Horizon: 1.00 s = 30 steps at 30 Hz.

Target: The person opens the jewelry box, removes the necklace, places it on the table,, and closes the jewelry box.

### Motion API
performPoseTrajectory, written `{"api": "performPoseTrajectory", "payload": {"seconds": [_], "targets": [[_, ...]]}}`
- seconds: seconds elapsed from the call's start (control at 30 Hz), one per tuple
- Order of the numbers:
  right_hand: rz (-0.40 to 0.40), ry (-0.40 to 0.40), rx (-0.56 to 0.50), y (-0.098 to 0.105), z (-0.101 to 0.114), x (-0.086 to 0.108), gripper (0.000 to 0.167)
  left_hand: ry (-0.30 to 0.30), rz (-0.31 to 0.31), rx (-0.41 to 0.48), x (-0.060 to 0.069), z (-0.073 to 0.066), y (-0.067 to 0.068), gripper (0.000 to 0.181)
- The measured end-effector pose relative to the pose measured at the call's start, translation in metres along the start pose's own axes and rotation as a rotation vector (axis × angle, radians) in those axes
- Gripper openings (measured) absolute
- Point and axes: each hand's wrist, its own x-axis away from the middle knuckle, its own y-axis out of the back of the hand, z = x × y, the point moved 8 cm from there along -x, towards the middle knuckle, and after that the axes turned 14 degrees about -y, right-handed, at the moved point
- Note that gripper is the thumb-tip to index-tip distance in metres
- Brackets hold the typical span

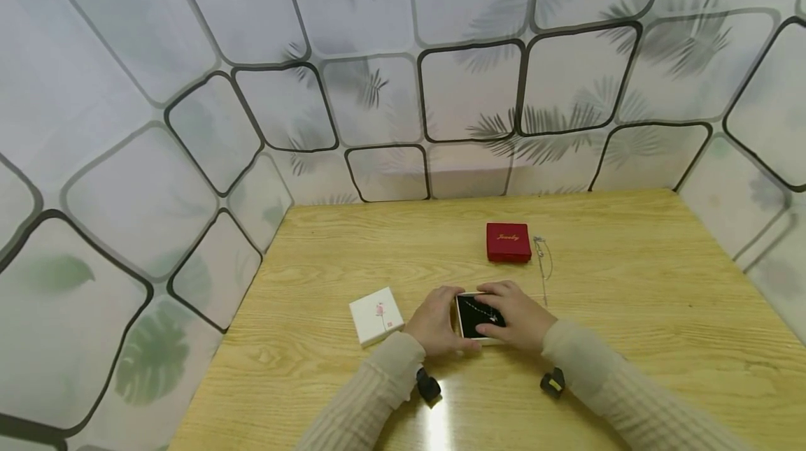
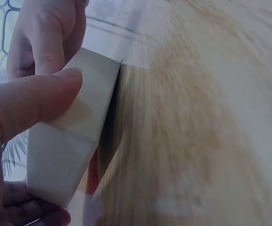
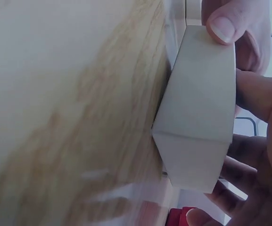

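A white open jewelry box (image 1: 466,318) with a black insert stands on the table before me in the head view. A thin silver necklace (image 1: 476,307) with a small pendant lies on the black insert. My left hand (image 1: 434,321) grips the box's left end, its thumb (image 2: 55,96) on the near wall and fingers toward the far side. My right hand (image 1: 518,315) reaches over the right part of the box, with fingers spread above the insert and hiding part of it. In the right wrist view the plain white near wall (image 3: 197,84) shows; contact inside the box is hidden.
A white lid (image 1: 376,316) with a pink flower print lies to the left of my left hand. Behind the open box is a red jewelry box (image 1: 508,242), with another silver chain (image 1: 542,262) beside it on the wooden table (image 1: 630,283). Patterned curtains enclose the table's back and sides.
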Motion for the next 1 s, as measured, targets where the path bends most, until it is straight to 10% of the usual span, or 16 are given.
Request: {"api": "performPoseTrajectory", "payload": {"seconds": [1.0], "targets": [[0.103, 0.002, -0.075, -0.013, -0.001, -0.011, 0.048, -0.012, 0.0, -0.018, 0.001, 0.0, 0.002, 0.098]]}}
